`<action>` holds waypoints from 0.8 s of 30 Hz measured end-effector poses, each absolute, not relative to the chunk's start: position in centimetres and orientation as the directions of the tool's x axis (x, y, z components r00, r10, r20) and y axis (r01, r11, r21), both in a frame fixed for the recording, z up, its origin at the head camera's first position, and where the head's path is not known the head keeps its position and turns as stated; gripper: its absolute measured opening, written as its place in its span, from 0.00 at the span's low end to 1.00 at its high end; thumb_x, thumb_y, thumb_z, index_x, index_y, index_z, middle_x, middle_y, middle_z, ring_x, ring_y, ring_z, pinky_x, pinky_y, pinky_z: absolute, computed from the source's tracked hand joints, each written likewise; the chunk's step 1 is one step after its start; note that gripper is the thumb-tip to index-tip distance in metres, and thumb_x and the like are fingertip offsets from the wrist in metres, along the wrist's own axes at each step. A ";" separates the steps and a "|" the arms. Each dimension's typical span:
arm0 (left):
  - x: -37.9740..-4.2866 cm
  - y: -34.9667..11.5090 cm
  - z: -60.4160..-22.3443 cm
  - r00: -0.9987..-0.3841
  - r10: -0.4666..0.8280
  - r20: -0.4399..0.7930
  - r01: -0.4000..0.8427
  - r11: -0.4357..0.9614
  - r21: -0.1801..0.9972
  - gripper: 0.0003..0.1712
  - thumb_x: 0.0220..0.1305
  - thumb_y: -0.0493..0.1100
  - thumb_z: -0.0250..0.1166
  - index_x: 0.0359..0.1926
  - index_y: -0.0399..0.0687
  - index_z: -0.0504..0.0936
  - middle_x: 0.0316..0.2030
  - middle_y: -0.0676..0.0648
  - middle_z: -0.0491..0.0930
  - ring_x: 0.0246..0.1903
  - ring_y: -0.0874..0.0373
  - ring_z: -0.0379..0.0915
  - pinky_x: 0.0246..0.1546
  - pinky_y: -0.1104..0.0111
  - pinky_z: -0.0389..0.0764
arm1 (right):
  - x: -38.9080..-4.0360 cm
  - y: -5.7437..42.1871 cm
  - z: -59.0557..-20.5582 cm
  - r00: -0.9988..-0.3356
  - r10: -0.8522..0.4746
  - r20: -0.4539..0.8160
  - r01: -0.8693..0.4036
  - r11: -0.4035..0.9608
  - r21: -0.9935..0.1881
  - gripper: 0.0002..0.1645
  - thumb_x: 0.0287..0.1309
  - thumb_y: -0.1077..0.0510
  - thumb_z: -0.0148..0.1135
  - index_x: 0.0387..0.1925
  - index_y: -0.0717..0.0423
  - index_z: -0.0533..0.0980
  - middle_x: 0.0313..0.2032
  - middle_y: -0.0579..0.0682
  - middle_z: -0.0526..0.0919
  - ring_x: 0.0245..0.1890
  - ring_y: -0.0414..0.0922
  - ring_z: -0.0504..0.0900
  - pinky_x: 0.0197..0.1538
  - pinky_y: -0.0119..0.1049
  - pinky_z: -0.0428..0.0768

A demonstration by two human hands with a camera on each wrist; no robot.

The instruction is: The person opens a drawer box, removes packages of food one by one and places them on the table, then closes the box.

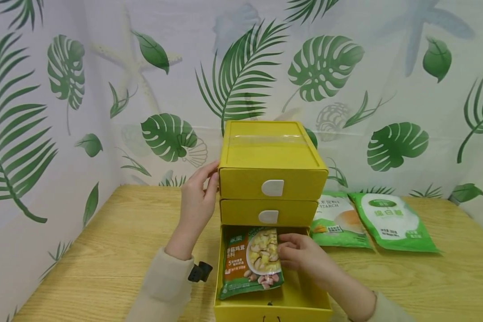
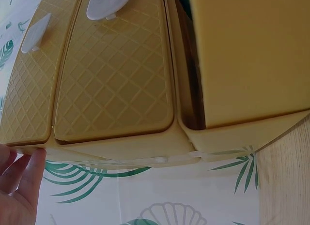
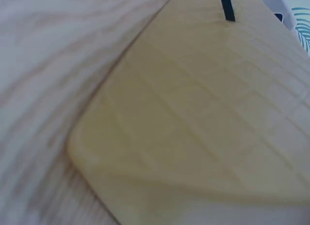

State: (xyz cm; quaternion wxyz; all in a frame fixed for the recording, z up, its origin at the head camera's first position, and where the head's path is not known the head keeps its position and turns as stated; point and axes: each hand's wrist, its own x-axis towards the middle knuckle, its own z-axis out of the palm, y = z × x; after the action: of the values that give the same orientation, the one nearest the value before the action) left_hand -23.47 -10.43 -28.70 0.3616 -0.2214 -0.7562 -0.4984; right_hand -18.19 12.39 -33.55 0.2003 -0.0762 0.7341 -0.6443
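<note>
A yellow drawer cabinet [image 1: 271,183] stands on the table, its lowest drawer [image 1: 302,295] pulled out. Inside that drawer lies a green and orange soup-mix packet [image 1: 251,264] with a bowl of soup pictured on it. My right hand [image 1: 306,257] is over the drawer, bent fingertips right at the packet's right edge; I cannot tell whether they pinch it. My left hand [image 1: 199,203] rests its fingers on the cabinet's upper left side; the left wrist view shows the fingers [image 2: 31,174] against its edge. The right wrist view shows the drawer front [image 3: 203,104], without the hand.
Right of the cabinet, a starch bag [image 1: 340,219] and another green and white bag [image 1: 394,221] lie on the wooden table [image 1: 386,286]. The two upper drawers, with white tabs [image 1: 273,188], are closed. A leaf-patterned cloth [image 1: 241,67] hangs behind.
</note>
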 end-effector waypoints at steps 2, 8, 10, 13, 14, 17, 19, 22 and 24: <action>-23.5 -10.4 -28.7 -0.636 -0.025 0.772 0.699 0.405 0.589 0.15 0.62 0.32 0.53 0.49 0.32 0.74 0.40 0.39 0.76 0.38 0.52 0.73 0.27 0.71 0.79 | -18.2 12.2 -33.7 -0.900 -0.384 -0.206 0.160 0.149 -0.976 0.34 0.54 0.65 0.49 0.56 0.83 0.49 0.47 0.67 0.71 0.43 0.49 0.75 0.47 0.43 0.75; -23.6 -10.4 -28.7 -0.628 -0.025 0.778 0.705 0.406 0.582 0.15 0.62 0.31 0.53 0.49 0.32 0.74 0.40 0.39 0.76 0.38 0.52 0.73 0.27 0.71 0.79 | -18.2 11.7 -34.2 -0.871 -0.445 -0.206 0.169 0.121 -0.978 0.32 0.57 0.64 0.49 0.55 0.83 0.51 0.44 0.61 0.74 0.38 0.47 0.77 0.42 0.42 0.78; -23.6 -10.3 -28.7 -0.630 -0.024 0.776 0.704 0.404 0.584 0.15 0.62 0.31 0.53 0.49 0.32 0.74 0.40 0.39 0.76 0.38 0.52 0.73 0.27 0.71 0.79 | -18.2 11.7 -34.3 -0.864 -0.459 -0.205 0.170 0.117 -0.978 0.31 0.58 0.64 0.49 0.55 0.83 0.51 0.42 0.58 0.74 0.36 0.46 0.78 0.40 0.41 0.79; -23.5 -10.3 -28.6 -0.630 -0.024 0.776 0.703 0.406 0.584 0.15 0.61 0.31 0.53 0.49 0.32 0.74 0.41 0.39 0.76 0.39 0.52 0.73 0.27 0.70 0.80 | -18.2 11.6 -34.4 -0.860 -0.467 -0.204 0.174 0.107 -0.979 0.30 0.58 0.66 0.48 0.56 0.82 0.51 0.40 0.57 0.76 0.34 0.46 0.79 0.38 0.40 0.79; -23.5 -10.3 -28.6 -0.630 -0.024 0.776 0.703 0.406 0.584 0.15 0.61 0.31 0.53 0.49 0.32 0.74 0.41 0.39 0.76 0.39 0.51 0.73 0.27 0.70 0.80 | -18.2 11.7 -34.4 -0.859 -0.469 -0.205 0.177 0.104 -0.979 0.30 0.58 0.66 0.48 0.56 0.82 0.51 0.40 0.56 0.76 0.34 0.45 0.79 0.38 0.40 0.79; -23.5 -10.4 -28.6 -0.629 -0.025 0.777 0.702 0.410 0.582 0.15 0.61 0.31 0.53 0.49 0.32 0.74 0.41 0.39 0.76 0.39 0.52 0.74 0.27 0.70 0.80 | -18.2 11.7 -34.4 -0.856 -0.474 -0.206 0.188 0.085 -0.978 0.29 0.58 0.68 0.48 0.56 0.81 0.51 0.37 0.56 0.78 0.33 0.46 0.80 0.37 0.39 0.79; -23.5 -10.5 -28.6 -0.630 -0.026 0.777 0.701 0.411 0.582 0.15 0.61 0.31 0.53 0.49 0.32 0.74 0.41 0.39 0.76 0.38 0.52 0.73 0.27 0.70 0.80 | -18.3 11.7 -34.4 -0.854 -0.478 -0.207 0.191 0.082 -0.978 0.29 0.58 0.69 0.48 0.55 0.81 0.50 0.36 0.55 0.79 0.33 0.45 0.80 0.37 0.39 0.80; -23.5 -10.5 -28.6 -0.630 -0.027 0.776 0.701 0.409 0.584 0.15 0.62 0.31 0.53 0.49 0.32 0.75 0.42 0.39 0.76 0.38 0.52 0.73 0.27 0.71 0.79 | -18.3 11.8 -34.4 -0.851 -0.479 -0.215 0.202 0.080 -0.976 0.29 0.57 0.70 0.47 0.56 0.81 0.50 0.35 0.54 0.79 0.32 0.44 0.80 0.36 0.37 0.80; -23.5 -10.5 -28.7 -0.632 -0.026 0.774 0.701 0.406 0.586 0.15 0.62 0.32 0.53 0.49 0.32 0.75 0.42 0.39 0.76 0.38 0.52 0.73 0.27 0.71 0.79 | -18.3 12.0 -34.4 -0.850 -0.479 -0.219 0.210 0.074 -0.975 0.29 0.57 0.70 0.47 0.56 0.80 0.49 0.35 0.54 0.78 0.32 0.44 0.80 0.36 0.37 0.80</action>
State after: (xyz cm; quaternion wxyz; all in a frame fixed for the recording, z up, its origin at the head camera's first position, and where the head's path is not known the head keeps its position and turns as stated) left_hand -23.48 -10.50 -28.66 0.3657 -0.2238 -0.7545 -0.4969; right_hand -18.35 12.00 -34.37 0.2556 -0.0980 0.6870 -0.6732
